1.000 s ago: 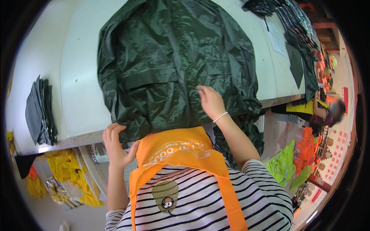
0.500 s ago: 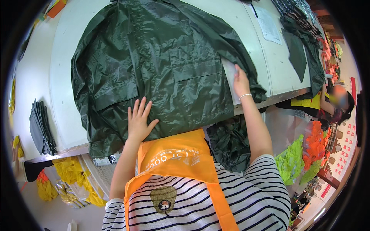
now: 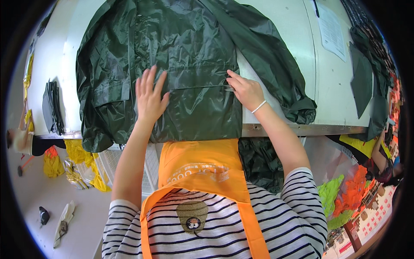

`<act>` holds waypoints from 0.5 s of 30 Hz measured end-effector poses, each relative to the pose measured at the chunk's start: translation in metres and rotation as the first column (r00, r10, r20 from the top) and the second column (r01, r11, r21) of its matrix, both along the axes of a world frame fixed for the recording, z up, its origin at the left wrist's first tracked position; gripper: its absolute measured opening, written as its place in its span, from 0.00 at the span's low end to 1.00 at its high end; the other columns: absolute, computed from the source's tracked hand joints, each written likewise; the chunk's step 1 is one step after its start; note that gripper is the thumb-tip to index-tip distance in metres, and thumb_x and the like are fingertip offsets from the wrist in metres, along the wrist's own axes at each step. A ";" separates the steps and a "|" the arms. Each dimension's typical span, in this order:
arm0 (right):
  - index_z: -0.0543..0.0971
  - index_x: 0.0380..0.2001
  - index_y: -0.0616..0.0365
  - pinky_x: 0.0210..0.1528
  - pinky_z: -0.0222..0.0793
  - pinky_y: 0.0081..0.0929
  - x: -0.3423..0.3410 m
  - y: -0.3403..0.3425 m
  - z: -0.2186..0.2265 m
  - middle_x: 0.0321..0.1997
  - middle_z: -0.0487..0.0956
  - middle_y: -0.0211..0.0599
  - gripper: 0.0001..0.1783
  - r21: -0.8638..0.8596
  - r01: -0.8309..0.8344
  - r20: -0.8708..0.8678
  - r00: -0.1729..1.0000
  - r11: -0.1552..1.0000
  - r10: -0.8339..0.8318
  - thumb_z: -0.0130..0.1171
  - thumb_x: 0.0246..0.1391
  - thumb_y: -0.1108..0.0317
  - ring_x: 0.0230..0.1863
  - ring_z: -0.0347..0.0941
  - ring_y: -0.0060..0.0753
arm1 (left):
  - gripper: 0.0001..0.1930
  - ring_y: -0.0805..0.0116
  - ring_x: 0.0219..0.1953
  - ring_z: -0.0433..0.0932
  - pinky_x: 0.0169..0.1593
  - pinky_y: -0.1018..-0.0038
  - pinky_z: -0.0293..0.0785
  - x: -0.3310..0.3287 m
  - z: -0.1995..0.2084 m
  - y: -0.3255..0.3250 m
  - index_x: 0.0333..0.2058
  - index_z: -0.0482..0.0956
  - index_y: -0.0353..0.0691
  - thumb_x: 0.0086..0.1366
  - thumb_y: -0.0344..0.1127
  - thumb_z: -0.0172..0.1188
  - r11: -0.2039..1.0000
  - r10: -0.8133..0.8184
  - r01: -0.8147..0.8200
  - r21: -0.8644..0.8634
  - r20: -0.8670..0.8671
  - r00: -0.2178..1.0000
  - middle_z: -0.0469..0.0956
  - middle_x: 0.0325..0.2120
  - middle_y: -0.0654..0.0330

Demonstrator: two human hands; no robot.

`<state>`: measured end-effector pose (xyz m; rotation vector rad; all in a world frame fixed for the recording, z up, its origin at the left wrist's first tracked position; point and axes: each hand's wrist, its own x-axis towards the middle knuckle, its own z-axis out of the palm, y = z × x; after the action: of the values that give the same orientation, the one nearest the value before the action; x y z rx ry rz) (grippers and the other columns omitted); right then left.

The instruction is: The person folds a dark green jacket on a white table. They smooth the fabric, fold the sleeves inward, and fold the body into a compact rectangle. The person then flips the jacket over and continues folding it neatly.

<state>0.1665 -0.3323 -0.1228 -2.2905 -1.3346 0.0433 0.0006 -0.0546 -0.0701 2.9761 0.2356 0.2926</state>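
A dark green, glossy jacket [image 3: 194, 108] lies spread on the white table, its hem at the table's near edge. My left hand [image 3: 151, 99] is open over the jacket's middle, fingers spread, just left of the right pocket flap [image 3: 198, 77]. At the outer end of that flap, by the jacket's right side edge, my right hand [image 3: 246, 91] is closed, with the index finger pointing along the cloth. A small silvery, pointed thing [image 3: 230, 88] shows under its fingers; its kind is unclear. The jacket's right sleeve [image 3: 276, 60] stretches down to the right, beyond that hand.
Folded dark green pieces [image 3: 52, 108] stand at the table's left. A printed sheet [image 3: 331, 32] and more dark green cloth [image 3: 361, 82] lie on the right. Below the table are yellow garments [image 3: 88, 159], dark cloth [image 3: 261, 166] and orange cloth [image 3: 351, 190]. Another person's arm [image 3: 379, 157] shows far right.
My right hand has moved from beside the sleeve to the pocket flap's outer end. My left hand has shifted up the jacket. The view has turned slightly.
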 end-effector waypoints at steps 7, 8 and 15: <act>0.76 0.33 0.60 0.36 0.72 0.35 0.073 0.045 0.022 0.29 0.81 0.44 0.09 0.055 0.336 -0.579 0.778 0.940 -0.244 0.55 0.54 0.65 0.32 0.77 0.46 | 0.14 0.63 0.29 0.77 0.36 0.72 0.72 0.075 -0.033 0.030 0.34 0.79 0.30 0.58 0.37 0.63 0.763 0.165 -0.245 -0.599 -0.186 0.969 0.80 0.28 0.55; 0.77 0.32 0.61 0.36 0.71 0.35 0.082 0.050 0.014 0.29 0.80 0.45 0.10 0.037 0.339 -0.596 0.763 0.940 -0.252 0.55 0.54 0.64 0.32 0.77 0.46 | 0.15 0.68 0.28 0.76 0.35 0.74 0.71 0.080 -0.042 0.037 0.34 0.79 0.30 0.58 0.39 0.64 0.698 0.181 -0.288 -0.656 -0.228 0.957 0.80 0.28 0.56; 0.78 0.30 0.64 0.37 0.70 0.35 0.088 0.056 -0.005 0.28 0.80 0.47 0.13 -0.046 0.404 -0.677 0.660 0.914 -0.326 0.56 0.55 0.62 0.31 0.77 0.45 | 0.20 0.61 0.37 0.75 0.42 0.68 0.71 0.093 -0.030 0.018 0.44 0.75 0.36 0.51 0.33 0.67 0.882 0.252 -0.261 -0.393 -0.075 0.965 0.77 0.34 0.58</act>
<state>0.2549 -0.2766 -0.1281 -2.0849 -0.4689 0.5977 0.0931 -0.0370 -0.0999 2.5400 0.6173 0.2084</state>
